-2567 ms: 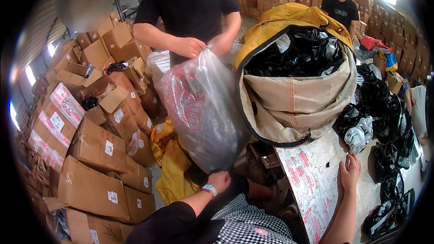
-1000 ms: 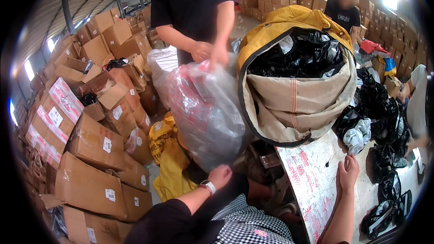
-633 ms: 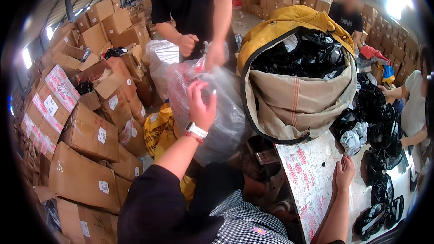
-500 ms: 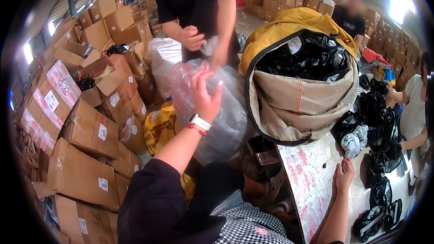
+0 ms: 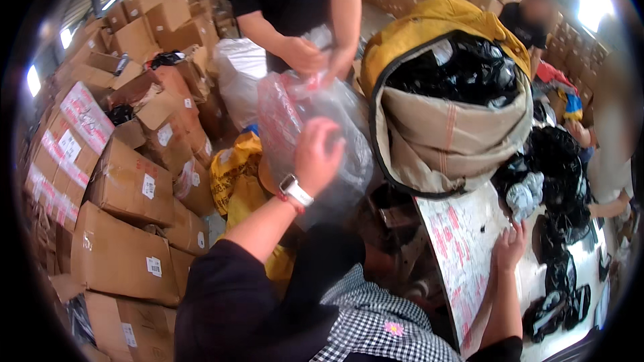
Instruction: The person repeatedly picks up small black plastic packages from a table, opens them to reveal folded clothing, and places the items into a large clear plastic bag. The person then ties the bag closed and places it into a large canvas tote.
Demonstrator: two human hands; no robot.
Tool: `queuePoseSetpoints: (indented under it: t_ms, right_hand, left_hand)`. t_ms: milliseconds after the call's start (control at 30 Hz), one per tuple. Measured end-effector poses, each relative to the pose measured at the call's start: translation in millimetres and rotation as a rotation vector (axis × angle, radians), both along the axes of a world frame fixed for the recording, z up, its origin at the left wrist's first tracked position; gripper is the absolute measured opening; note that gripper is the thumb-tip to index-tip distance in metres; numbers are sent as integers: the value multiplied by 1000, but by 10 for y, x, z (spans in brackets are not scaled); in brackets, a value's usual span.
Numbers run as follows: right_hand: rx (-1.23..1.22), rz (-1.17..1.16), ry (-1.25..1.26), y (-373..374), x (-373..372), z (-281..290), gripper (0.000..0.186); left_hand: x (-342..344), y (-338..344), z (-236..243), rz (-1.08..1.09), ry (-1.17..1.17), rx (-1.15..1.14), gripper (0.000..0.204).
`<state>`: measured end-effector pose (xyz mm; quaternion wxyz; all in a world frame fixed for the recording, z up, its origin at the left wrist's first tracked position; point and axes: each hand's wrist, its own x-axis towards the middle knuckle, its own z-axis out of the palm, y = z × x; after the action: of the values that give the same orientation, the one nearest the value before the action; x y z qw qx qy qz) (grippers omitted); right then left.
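left hand (image 5: pixel 318 158): lower than before, half-spread; contact unclear.
right hand (image 5: pixel 511 248): loosely curled, grip unclear.
clear bag (image 5: pixel 287 122): likely soft, slippery; grasp gathered top.

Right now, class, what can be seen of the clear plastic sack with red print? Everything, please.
The sack looks like thin, translucent, greyish, crinkled plastic with red print on its left side. It bulges roughly upright; its contents can't be made out. A co-worker's grip is at its bunched top; the person's left grip is in front of it, too blurred to tell contact. The sack sits left of the open yellow bag.
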<state>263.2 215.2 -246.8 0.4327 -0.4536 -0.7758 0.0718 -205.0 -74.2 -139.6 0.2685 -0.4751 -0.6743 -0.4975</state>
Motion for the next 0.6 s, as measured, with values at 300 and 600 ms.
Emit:
queuePoseSetpoints:
  t_ms: [300,600]
  right_hand:
    - [-1134,752,-644,-2555,-454,184,32]
    - [-761,964,-1007,-2511,-937,-84,24]
  left_hand:
    - [2137,-284,-1697,-1083,-375,-1239,50]
    - [2025,-149,-1533,-761,114,-923,24]
